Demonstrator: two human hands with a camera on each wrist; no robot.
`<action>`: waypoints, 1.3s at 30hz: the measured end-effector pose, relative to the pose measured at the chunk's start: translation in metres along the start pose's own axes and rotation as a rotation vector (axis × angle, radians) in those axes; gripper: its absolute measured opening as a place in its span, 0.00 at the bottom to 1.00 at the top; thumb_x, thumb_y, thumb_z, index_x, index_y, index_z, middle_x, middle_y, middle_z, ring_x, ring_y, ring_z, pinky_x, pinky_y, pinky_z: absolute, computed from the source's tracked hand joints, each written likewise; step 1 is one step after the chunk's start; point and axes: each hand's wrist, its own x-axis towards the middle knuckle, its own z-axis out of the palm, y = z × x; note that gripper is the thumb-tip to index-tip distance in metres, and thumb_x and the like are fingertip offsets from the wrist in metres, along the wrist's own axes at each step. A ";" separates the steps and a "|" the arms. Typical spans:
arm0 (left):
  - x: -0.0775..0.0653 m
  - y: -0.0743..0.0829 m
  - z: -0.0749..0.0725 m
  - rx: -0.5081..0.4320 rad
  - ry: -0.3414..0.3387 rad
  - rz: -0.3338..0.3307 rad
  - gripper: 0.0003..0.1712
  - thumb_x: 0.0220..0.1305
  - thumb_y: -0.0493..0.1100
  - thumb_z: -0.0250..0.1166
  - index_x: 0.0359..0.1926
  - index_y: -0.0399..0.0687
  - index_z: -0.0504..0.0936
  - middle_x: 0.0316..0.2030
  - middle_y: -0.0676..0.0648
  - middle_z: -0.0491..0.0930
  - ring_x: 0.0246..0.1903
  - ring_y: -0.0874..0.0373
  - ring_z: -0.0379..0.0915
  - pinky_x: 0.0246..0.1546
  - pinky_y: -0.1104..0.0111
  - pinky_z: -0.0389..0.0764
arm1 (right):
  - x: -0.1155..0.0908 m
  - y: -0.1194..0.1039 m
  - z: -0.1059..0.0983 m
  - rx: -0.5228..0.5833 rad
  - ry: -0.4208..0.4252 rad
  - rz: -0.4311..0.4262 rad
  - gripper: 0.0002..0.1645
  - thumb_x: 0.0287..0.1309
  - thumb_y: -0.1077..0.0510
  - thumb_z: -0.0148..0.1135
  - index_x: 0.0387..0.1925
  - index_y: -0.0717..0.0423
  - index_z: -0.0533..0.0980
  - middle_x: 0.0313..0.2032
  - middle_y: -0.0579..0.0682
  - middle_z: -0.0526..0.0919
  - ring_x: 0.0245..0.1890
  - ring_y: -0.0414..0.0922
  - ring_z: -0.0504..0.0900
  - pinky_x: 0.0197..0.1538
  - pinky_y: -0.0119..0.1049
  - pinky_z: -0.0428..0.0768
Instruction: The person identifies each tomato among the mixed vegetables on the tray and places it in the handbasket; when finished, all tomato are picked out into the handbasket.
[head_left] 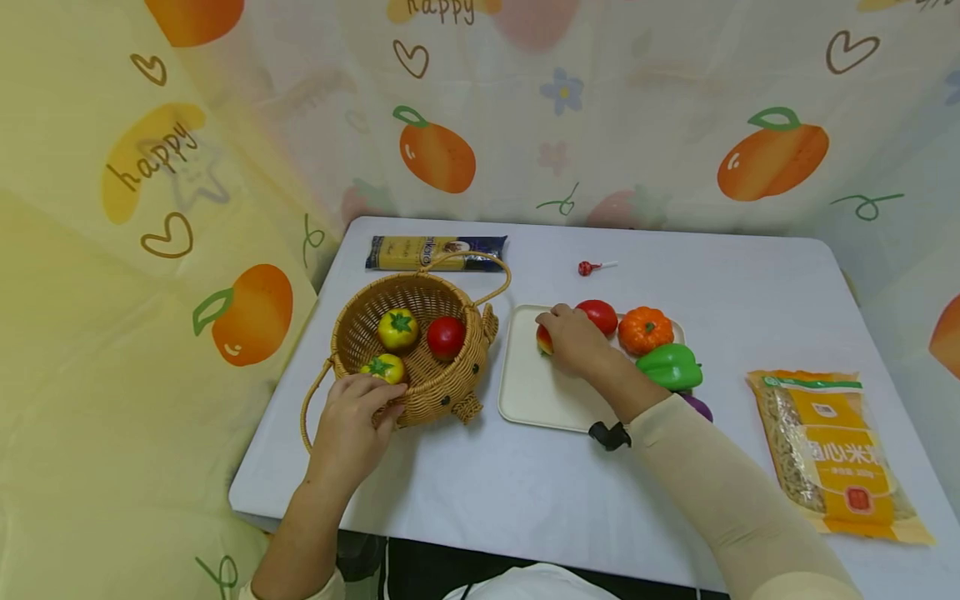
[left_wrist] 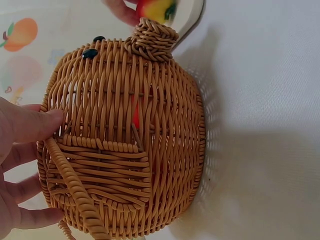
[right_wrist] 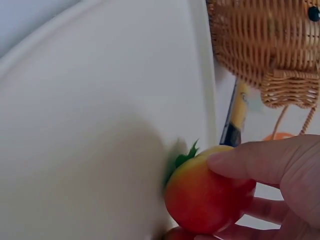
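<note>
My left hand (head_left: 358, 425) grips the near rim of a round wicker basket (head_left: 431, 400), thumb lying on the weave in the left wrist view. Inside the basket are two yellow tomatoes (head_left: 398, 330) with green tops and a red round fruit (head_left: 446, 338). Over the left part of a cream tray (head_left: 525, 400), my right hand (head_left: 576, 340) holds a red-and-yellow tomato (right_wrist: 207, 195) between thumb and fingers, its green top turned toward the tray. Just beyond that hand on the tray lies a red tomato-like fruit (head_left: 597, 317).
An orange pumpkin (head_left: 645, 331), a green bell pepper (head_left: 670, 367) and a partly hidden purple vegetable (head_left: 697, 406) are at the tray's right side. Behind the basket lies a pasta packet (head_left: 397, 252). A lollipop (head_left: 587, 268) is at the back, and a yellow food bag (head_left: 836, 454) lies far right.
</note>
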 end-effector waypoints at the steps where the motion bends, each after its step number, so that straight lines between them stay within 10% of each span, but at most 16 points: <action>1: 0.000 0.000 0.000 -0.002 0.001 0.000 0.18 0.49 0.30 0.80 0.43 0.43 0.91 0.37 0.44 0.86 0.47 0.38 0.76 0.54 0.48 0.77 | 0.000 0.001 -0.001 0.010 0.006 -0.005 0.36 0.60 0.62 0.70 0.69 0.57 0.71 0.65 0.63 0.73 0.62 0.63 0.74 0.67 0.59 0.75; 24: 0.000 -0.001 0.000 -0.012 -0.016 -0.033 0.17 0.51 0.32 0.80 0.44 0.46 0.92 0.37 0.46 0.86 0.47 0.40 0.74 0.53 0.50 0.76 | 0.000 -0.062 -0.087 0.123 0.132 -0.140 0.40 0.61 0.55 0.70 0.73 0.51 0.68 0.68 0.58 0.70 0.61 0.58 0.73 0.62 0.52 0.79; 39: -0.001 -0.002 0.001 -0.016 -0.017 -0.012 0.17 0.51 0.33 0.80 0.45 0.46 0.92 0.38 0.46 0.86 0.48 0.41 0.74 0.54 0.51 0.76 | 0.007 -0.131 -0.086 0.083 0.148 -0.362 0.39 0.61 0.53 0.70 0.72 0.50 0.69 0.68 0.55 0.71 0.65 0.53 0.73 0.67 0.47 0.76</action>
